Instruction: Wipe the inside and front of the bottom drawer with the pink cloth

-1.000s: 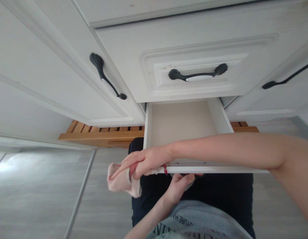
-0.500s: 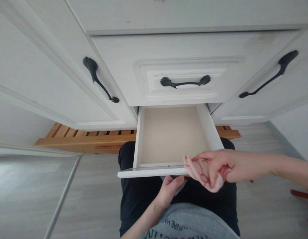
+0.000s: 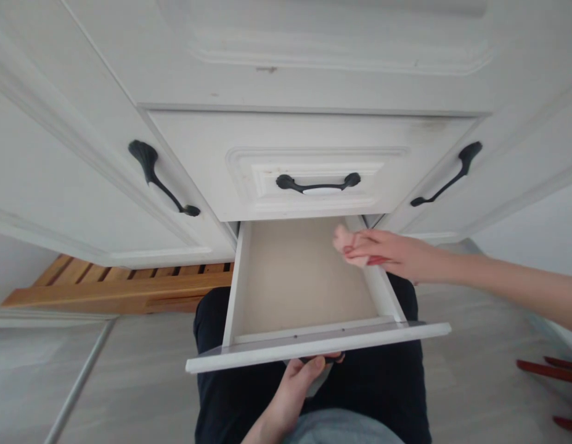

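A white drawer [image 3: 309,351] is pulled out over my lap, its pale bottom bare. Under its front edge, my left hand [image 3: 301,381] is closed around the drawer's dark handle [image 3: 330,358]; part of the fingers is hidden. My right hand [image 3: 383,250] grips a crumpled pink and red cloth [image 3: 353,248] above the right rear part of the drawer. From this angle I cannot tell whether the cloth touches the drawer's side.
Above sits a closed drawer front with a dark handle [image 3: 318,185]. Cabinet doors flank it, with handles at left [image 3: 161,179] and right [image 3: 447,176]. A slatted wooden rack [image 3: 119,288] lies low at left. Reddish-brown legs [image 3: 547,370] stand at right.
My right hand has moved the cloth from the drawer's front edge up and back over its inside. My left hand stays at the handle. The view has tilted up and shifted right.
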{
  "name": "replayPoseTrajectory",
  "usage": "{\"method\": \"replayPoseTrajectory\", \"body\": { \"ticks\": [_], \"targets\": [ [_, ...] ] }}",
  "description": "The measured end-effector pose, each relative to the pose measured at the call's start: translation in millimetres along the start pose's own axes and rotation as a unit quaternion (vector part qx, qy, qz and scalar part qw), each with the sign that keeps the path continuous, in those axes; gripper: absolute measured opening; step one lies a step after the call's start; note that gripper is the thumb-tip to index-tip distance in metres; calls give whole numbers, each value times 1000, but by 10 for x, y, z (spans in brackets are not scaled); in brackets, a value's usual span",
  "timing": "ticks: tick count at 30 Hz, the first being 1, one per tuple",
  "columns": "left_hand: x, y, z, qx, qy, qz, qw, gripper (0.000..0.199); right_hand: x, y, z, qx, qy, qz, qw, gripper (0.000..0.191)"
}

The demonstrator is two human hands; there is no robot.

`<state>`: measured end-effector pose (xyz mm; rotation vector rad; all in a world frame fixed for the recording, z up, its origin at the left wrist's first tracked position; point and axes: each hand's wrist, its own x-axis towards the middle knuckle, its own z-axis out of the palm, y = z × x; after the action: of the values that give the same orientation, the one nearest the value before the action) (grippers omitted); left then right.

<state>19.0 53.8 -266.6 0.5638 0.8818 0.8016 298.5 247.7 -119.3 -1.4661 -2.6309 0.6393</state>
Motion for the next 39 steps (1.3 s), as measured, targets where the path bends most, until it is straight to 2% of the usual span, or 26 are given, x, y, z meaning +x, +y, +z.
{"method": "replayPoseTrajectory", "body": {
  "ticks": [1,3,6,8,10,11,13,16,18,20,21,22,23,24,25,27,28,30,32,34,36,39],
  "targets": [
    [-2,-11,4,1,13,-5,1000,38,300,-127,140,1,-67,-58,996,59],
    [-12,-18,17,10,35,-11,999,37,897,-291,412,-37,-68,-78,994,61],
    [-24,-15,29,13,51,-8,999,38,1675,-333,757,-27,-43,-109,993,72],
    [-25,-32,15,9,55,-7,998,40,2018,-307,964,5,-36,-85,996,69],
    [-20,-75,-22,10,61,-21,998,44,2144,-311,1161,22,-25,-67,997,63],
    [-18,-101,-47,13,62,-33,997,46,2113,-334,1249,28,-23,-74,997,60],
    [-14,-151,-97,21,57,-59,996,47,1869,-418,1385,50,-45,-110,992,56],
    [-10,-189,-151,33,51,-75,995,48,1209,-568,1440,138,-150,-173,964,55],
    [-8,-200,-169,32,54,-72,995,51,778,-603,1365,235,-236,-177,926,55],
    [-7,-216,-176,28,54,-62,996,52,519,-535,1221,315,-323,-116,885,61],
    [-7,-224,-175,26,52,-58,997,50,476,-460,1134,331,-365,-70,867,64],
    [-8,-230,-172,23,50,-58,997,47,491,-365,1044,333,-389,-25,859,66],
    [-10,-233,-166,19,50,-63,997,45,558,-257,956,322,-393,8,861,67],
    [-11,-232,-157,14,53,-67,996,44,664,-146,874,301,-370,27,879,66],
    [-14,-225,-145,8,61,-71,996,43,796,-42,800,274,-315,32,908,64],
    [-19,-205,-119,0,81,-72,994,43,1084,119,688,203,-152,35,967,59],
    [-21,-196,-108,0,88,-71,994,44,1215,167,653,165,-81,50,982,55],
    [-25,-196,-104,4,94,-66,993,47,1418,200,633,119,6,99,988,46],
    [-27,-225,-128,10,100,-59,993,49,1515,171,672,115,27,144,983,40],
    [-29,-276,-176,17,108,-62,992,49,1493,112,746,121,22,160,979,36],
    [-29,-332,-229,23,104,-66,992,47,1350,39,830,131,1,168,977,32],
    [-20,-385,-272,31,80,-62,994,44,947,-111,949,156,-71,162,972,34]
  ]
}}
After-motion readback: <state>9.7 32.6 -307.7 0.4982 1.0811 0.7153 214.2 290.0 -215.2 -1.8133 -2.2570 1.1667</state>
